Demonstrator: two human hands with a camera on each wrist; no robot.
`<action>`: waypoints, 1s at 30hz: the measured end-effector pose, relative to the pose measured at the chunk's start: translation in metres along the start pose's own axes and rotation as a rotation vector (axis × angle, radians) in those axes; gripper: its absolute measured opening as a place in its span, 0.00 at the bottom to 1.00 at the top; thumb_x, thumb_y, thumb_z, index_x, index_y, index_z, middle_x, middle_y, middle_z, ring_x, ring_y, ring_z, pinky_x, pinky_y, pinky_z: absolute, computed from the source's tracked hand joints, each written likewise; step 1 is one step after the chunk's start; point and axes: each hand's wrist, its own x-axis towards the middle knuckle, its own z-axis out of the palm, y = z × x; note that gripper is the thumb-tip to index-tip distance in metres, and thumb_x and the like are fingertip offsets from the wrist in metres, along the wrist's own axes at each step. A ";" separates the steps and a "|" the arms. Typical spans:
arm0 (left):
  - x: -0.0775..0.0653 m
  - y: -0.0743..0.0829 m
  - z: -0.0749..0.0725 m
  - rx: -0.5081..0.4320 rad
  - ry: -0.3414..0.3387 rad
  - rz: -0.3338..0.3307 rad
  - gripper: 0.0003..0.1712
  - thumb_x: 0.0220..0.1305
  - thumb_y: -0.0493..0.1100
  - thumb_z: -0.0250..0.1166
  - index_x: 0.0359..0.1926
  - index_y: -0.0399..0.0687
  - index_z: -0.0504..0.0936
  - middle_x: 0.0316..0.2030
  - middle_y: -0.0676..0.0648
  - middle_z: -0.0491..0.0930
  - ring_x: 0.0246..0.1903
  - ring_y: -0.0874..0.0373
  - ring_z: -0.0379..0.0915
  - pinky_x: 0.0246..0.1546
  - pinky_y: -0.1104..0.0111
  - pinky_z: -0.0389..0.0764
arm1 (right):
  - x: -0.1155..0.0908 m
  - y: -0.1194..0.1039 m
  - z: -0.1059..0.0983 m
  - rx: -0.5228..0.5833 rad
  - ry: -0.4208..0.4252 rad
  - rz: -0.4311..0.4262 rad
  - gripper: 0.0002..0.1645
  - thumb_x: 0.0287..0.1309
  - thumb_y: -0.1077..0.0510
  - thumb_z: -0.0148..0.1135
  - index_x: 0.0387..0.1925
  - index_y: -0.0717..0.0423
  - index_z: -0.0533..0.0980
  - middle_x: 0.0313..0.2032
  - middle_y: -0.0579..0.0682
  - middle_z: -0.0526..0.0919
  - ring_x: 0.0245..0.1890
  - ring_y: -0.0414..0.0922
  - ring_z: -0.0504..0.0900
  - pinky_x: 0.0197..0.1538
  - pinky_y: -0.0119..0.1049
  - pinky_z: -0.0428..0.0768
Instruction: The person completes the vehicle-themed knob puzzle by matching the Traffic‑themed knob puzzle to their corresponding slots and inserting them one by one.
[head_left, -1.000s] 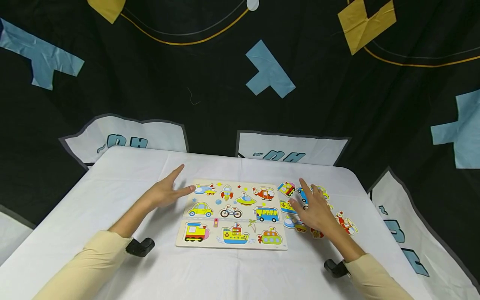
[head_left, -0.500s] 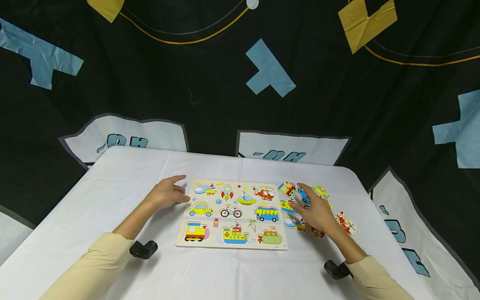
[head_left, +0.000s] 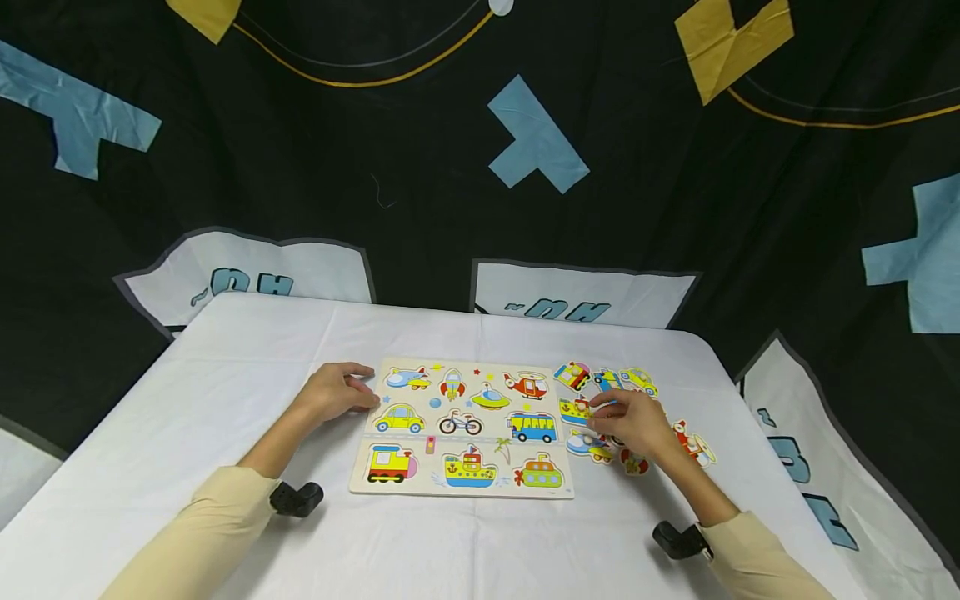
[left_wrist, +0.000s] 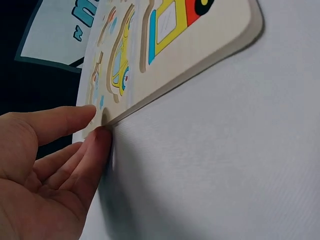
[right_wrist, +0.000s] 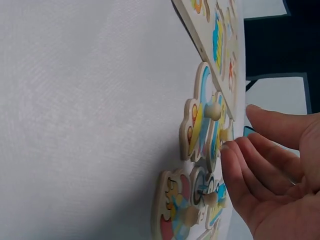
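Observation:
A wooden vehicle puzzle board (head_left: 480, 432) lies flat on the white table. At its left edge is my left hand (head_left: 337, 393), whose fingertips (left_wrist: 103, 135) meet the board's side while the fingers stay spread. Right of the board, knobbed puzzle pieces lie in a loose group. My right hand (head_left: 633, 425) hovers low over them, thumb and fingers apart around the boat piece (head_left: 573, 411). In the right wrist view its fingertips (right_wrist: 227, 150) come close to a small wooden knob (right_wrist: 228, 134). The airplane piece (right_wrist: 201, 115) lies nearer that camera. My palm and fingers partly cover other pieces.
A train piece (head_left: 573, 377), a blue vehicle piece (head_left: 606, 381) and a yellow car piece (head_left: 640, 381) lie beyond my right hand. A helicopter piece (head_left: 693, 445) sits to its right, a rocket piece (head_left: 634, 462) just below. A black curtain (head_left: 420, 167) hangs behind the table.
My left hand has drawn its spread fingers in and come down to the board's left edge. The right hand has lowered and narrowed its fingers over the boat piece.

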 end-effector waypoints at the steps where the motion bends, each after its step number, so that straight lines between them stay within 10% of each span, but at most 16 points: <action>1: 0.001 -0.001 0.001 -0.016 0.004 -0.007 0.37 0.56 0.41 0.75 0.66 0.37 0.75 0.35 0.44 0.85 0.30 0.58 0.80 0.33 0.70 0.75 | 0.000 0.001 0.000 -0.003 -0.008 0.005 0.18 0.55 0.58 0.75 0.47 0.58 0.84 0.32 0.49 0.88 0.32 0.43 0.83 0.35 0.34 0.77; 30: 0.006 -0.016 0.004 -0.134 0.037 -0.013 0.31 0.52 0.41 0.77 0.60 0.44 0.82 0.30 0.51 0.87 0.35 0.57 0.80 0.41 0.69 0.74 | 0.000 0.015 0.008 0.005 -0.155 0.009 0.12 0.51 0.54 0.78 0.34 0.54 0.83 0.27 0.46 0.83 0.30 0.43 0.78 0.36 0.35 0.74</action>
